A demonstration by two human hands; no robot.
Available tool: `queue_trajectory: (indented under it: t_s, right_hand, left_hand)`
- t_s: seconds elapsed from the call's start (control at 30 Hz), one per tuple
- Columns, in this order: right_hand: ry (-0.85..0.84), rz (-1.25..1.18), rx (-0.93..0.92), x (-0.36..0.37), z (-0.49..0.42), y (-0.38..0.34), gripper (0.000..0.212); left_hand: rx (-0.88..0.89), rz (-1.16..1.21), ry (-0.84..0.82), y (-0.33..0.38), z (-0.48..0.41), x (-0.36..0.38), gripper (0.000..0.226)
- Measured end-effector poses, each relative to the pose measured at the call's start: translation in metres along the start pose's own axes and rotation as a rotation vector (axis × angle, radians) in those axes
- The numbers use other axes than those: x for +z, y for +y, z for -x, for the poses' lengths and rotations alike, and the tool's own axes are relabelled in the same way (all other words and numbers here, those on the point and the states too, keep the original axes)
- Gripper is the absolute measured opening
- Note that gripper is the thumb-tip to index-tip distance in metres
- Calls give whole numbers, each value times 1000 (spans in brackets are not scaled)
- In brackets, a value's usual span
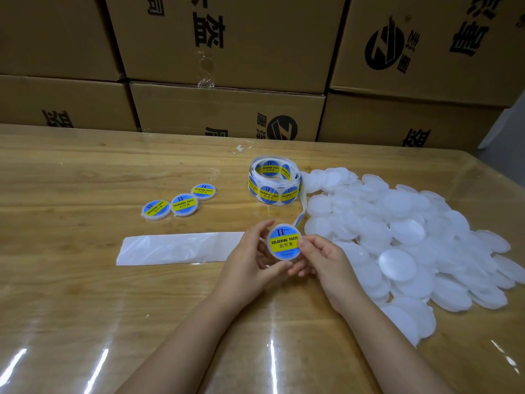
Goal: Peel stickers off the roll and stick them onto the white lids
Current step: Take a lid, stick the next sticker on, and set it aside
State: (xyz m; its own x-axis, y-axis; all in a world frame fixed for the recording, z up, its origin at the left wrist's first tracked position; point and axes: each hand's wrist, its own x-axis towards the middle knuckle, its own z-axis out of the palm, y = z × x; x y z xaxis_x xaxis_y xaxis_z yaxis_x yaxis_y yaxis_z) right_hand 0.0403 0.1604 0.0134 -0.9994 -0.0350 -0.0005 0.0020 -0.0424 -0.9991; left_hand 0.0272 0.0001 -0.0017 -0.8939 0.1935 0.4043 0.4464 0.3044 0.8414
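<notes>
Forearms reach in from the near edge of the table (pixel 85 294), and the left hand (pixel 250 260) and right hand (pixel 324 260) meet near its middle, both curled round one lid (pixel 285 259) tilted up toward the camera. The left cups the rim from the side and below; the right thumb presses on the right edge of the blue-and-yellow sticker (pixel 285 241) covering its top, so this one looks stuck and is probably being smoothed. Just beyond stands the roll (pixel 274 180), its bare backing strip (pixel 302 206) trailing down toward the hands. A pile (pixel 397 231) of plain white lids spreads toward the right edge, three labelled lids (pixel 181 204) sit in a row to the left, and a flat clear bag (pixel 176 248) lies beside the left hand. Boxes (pixel 227 109) are stacked along the far edge. The lids look thin, light, smooth and a little bendy, so they are best pinched by the rim, leaving the face free. Stickers should be limp and tacky: lift one by its edge, off the backing
</notes>
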Motion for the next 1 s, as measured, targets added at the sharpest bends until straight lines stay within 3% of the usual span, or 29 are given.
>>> queue_trajectory:
  t_s: [0.27, 0.37, 0.43, 0.53, 0.63, 0.83, 1.0]
  right_hand:
    - [-18, 7, -9, 2, 1, -1, 19]
    - [-34, 27, -10, 4, 1, 0, 21]
    - [-46, 48, -10, 4, 2, 0, 22]
    - [-53, 66, -9, 4, 1, 1, 23]
    - [-62, 81, -6, 3, 2, 1, 23]
    - [-62, 88, -5, 4, 2, 1, 23]
    - [-60, 93, -7, 4, 2, 1, 22]
  left_hand:
    - [99, -124, 50, -1, -3, -6, 57]
    - [87, -219, 176, -6, -15, -27, 57]
    - [-10, -325, 324, -15, -22, -52, 55]
    - [-318, -581, 535, -38, -25, -89, 57]
    - [-532, -715, 598, -57, -19, -107, 60]
    - [-619, -812, 566, -70, -20, -108, 59]
    - [-625, -794, 520, -66, -21, -107, 41]
